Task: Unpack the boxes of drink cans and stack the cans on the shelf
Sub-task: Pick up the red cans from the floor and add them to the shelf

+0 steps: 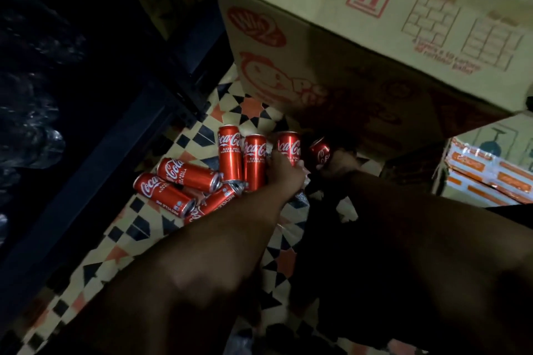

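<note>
A person reaches both arms down to a cluster of red cola cans on a patterned tiled floor, beside the dark shelf frame and below a large cardboard box. Three cans stand upright; others lie tipped at the cluster's left edge. The left hand curls around the third standing can, fingers hidden behind it. The right hand, in shadow, appears to hold a tilted can, though its finger positions cannot be made out. The slim cans look rigid, smooth-sided and probably full, so fairly heavy and easily dented; a mid-body wraparound grip seems best. Crumpled plastic wrap lies under the left wrist.
</note>
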